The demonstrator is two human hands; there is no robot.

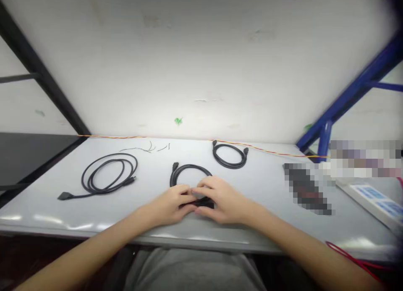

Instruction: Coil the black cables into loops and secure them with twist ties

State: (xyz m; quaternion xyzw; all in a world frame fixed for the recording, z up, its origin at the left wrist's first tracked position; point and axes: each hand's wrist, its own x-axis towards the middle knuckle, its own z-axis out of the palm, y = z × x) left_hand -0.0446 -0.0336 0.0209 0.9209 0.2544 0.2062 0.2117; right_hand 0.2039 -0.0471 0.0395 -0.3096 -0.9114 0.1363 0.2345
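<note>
- We think the step in hand is to bunch up the middle cable [190,166], as both hands work at the near side of its loops
- The next move seems to call for a firm hold on the loops with one hand, so the other can be free to tidy the near part
- Our left hand [178,205] has its fingers bent, with thumb and fingers close together, and it looks to be pinching a black bit of the middle cable
- Our right hand [223,200] is curled like a cup over the same cable, with a gap between thumb and first finger; we cannot tell how tight it grips, as the hand hides part of it
- The tips of both hands come very near each other
- The middle cable lies near the front edge of the tabletop [264,182], about halfway along, and its plug [175,166] sticks up past the left hand
- The left cable [102,192] lies in loose rings toward the left edge, not touched
- The back cable [231,166] sits in a neat ring by the back edge
- Some thin bits [137,148] lie by the back edge too, left of the middle
</note>
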